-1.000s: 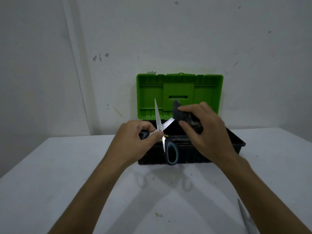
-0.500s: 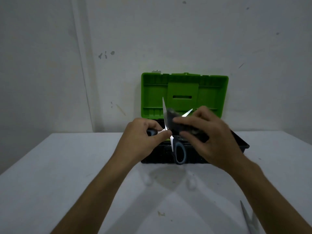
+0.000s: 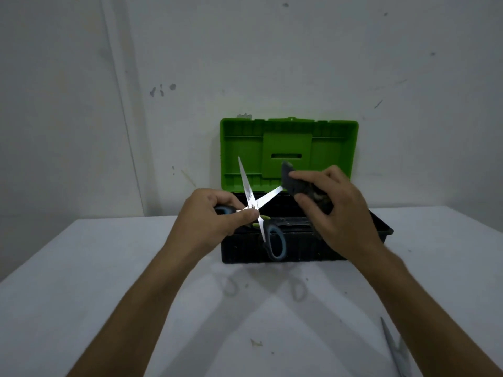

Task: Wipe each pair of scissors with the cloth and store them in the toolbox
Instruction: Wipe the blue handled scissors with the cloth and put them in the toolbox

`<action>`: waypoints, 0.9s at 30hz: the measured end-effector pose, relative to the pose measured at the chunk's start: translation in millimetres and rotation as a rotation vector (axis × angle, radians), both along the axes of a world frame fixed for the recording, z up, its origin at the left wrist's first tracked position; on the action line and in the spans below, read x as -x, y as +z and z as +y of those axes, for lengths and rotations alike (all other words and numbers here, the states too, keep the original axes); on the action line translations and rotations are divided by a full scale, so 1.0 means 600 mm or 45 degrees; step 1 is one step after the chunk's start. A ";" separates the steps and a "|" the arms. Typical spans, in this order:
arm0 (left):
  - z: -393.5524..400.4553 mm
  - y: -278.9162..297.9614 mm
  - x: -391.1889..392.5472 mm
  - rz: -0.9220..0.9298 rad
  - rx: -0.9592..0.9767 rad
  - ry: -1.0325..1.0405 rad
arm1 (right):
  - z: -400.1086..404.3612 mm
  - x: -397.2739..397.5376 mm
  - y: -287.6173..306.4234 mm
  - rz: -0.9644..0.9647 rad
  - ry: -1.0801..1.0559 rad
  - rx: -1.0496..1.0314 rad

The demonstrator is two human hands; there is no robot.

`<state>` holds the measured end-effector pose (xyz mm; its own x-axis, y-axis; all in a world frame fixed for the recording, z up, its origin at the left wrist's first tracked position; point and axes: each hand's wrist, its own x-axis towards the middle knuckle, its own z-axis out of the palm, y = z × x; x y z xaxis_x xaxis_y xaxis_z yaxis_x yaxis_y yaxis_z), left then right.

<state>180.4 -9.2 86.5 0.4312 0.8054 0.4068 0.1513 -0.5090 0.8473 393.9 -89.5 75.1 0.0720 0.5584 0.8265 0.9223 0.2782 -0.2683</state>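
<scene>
My left hand (image 3: 215, 221) grips one dark handle of a pair of scissors (image 3: 254, 205) held in the air, its blades spread wide. One blade points up, the other points right. My right hand (image 3: 334, 210) pinches a dark cloth (image 3: 295, 183) around the tip of the right-pointing blade. Behind both hands stands the toolbox (image 3: 307, 248), a black base with its green lid (image 3: 288, 148) raised upright. A second pair of scissors (image 3: 394, 346) lies on the table at the lower right, partly hidden by my right forearm.
The white table (image 3: 109, 281) meets a white wall just behind the toolbox. Small bits of debris (image 3: 255, 342) lie on the table in front of me.
My right hand slid the cloth outward along the right-pointing blade to its tip, baring more of the blade. The scissors stay spread in my left hand.
</scene>
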 end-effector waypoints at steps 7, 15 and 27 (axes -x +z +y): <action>-0.003 -0.005 -0.011 0.069 0.087 0.116 | -0.020 0.021 0.014 -0.279 0.159 0.169; -0.013 -0.017 -0.023 0.260 -0.065 -0.119 | -0.017 0.025 0.024 -0.393 -0.021 0.239; -0.013 -0.016 -0.022 0.383 0.034 -0.089 | -0.037 0.027 0.035 -0.273 0.224 0.516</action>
<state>193.5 -17.3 76.7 0.5839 0.7781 0.2316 0.3627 -0.5053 0.7831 377.8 -111.4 96.0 -0.2003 0.8265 0.5260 0.9170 0.3472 -0.1964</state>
